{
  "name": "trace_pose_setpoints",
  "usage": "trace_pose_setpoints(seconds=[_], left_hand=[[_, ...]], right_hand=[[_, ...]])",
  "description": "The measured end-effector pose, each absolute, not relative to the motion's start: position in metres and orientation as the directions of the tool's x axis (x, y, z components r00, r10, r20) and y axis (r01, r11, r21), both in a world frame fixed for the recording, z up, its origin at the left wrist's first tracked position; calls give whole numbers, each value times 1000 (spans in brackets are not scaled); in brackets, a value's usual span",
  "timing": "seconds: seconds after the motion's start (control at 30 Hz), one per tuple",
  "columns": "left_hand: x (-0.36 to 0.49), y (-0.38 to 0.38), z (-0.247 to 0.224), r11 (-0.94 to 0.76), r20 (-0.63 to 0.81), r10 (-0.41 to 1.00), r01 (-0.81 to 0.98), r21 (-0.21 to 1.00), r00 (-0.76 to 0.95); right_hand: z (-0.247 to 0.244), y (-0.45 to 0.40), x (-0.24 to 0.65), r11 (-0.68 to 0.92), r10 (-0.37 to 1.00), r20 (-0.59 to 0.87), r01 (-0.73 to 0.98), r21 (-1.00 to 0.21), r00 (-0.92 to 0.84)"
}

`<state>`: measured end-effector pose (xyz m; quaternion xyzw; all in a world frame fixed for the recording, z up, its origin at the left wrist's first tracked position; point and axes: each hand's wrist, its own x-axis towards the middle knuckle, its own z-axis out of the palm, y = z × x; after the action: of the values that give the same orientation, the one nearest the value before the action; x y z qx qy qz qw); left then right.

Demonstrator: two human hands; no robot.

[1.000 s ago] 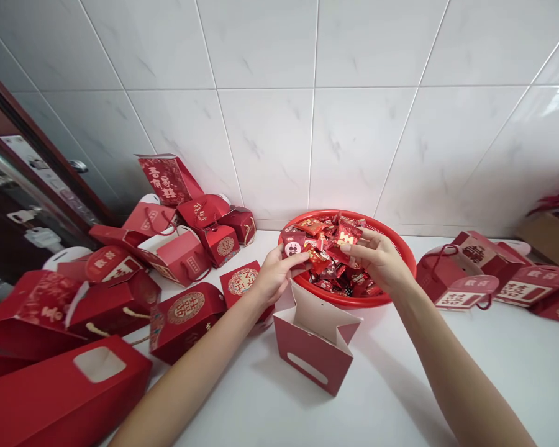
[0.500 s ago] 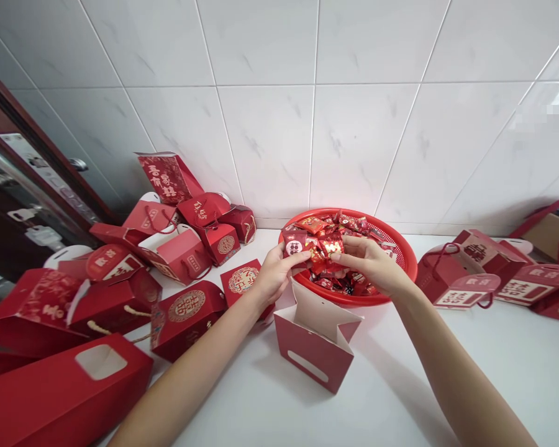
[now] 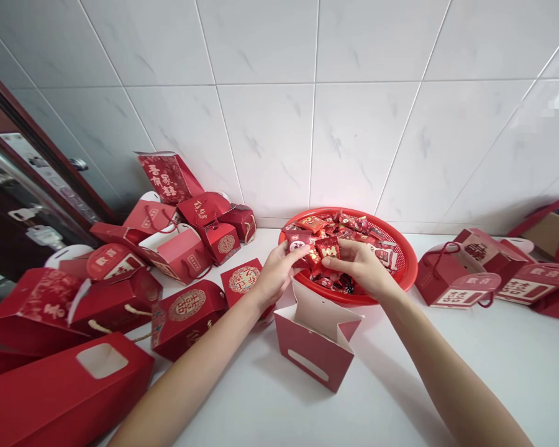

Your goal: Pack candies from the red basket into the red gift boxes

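My left hand pinches a dark-red candy, and my right hand keeps a narrow grip on a red-and-gold candy. Both candies are above the red basket, near the desk's back edge. An open-topped box (its slotted side faces me) stands just before the basket; more boxes crowd the left side.

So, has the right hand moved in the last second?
Yes. Judged against the basket, the right hand has shifted left, bringing its candy closer to the left hand.
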<state>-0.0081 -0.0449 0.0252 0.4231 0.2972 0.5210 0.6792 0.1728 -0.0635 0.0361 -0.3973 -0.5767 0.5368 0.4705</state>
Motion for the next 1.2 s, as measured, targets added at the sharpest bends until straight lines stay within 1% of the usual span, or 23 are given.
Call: trace_pose_setpoints(seconds=[0.2, 0.4, 0.5, 0.7, 0.83, 0.9, 1.0, 1.07, 1.13, 1.2], left_hand=[[-7, -41, 24, 117, 19, 969, -524, 844, 248], [-8, -46, 24, 62, 101, 948, -484, 873, 303], [-8, -49, 25, 58, 101, 940, -445, 893, 326], [-7, -48, 27, 61, 96, 949, -473, 879, 301], [-9, -47, 24, 31, 107, 942, -400, 916, 318], [-9, -46, 23, 14, 109, 949, -383, 924, 297], [-9, -45, 22, 11, 113, 950, -396, 918, 290], [-9, -46, 22, 4, 122, 947, -393, 920, 296], [-8, -48, 24, -15, 129, 949, -367, 930, 289], [-7, -49, 25, -42, 137, 955, -335, 941, 265]], right_hand=[[30, -61, 169, 94, 988, 108, -133, -987, -106], [34, -66, 169, 193, 980, 196, -83, -978, -32], [38, -69, 168, 226, 973, 227, -40, -973, -39], [34, -67, 163, 299, 954, 298, 28, -954, -37], [31, -67, 162, 317, 949, 314, 107, -942, -37], [35, -69, 164, 303, 952, 299, 79, -950, -66], [45, -74, 171, 252, 959, 254, -30, -967, -126], [52, -76, 175, 211, 957, 222, -73, -975, -185], [54, -77, 177, 184, 955, 193, -62, -981, -223], [52, -76, 176, 182, 963, 181, -12, -983, -201]])
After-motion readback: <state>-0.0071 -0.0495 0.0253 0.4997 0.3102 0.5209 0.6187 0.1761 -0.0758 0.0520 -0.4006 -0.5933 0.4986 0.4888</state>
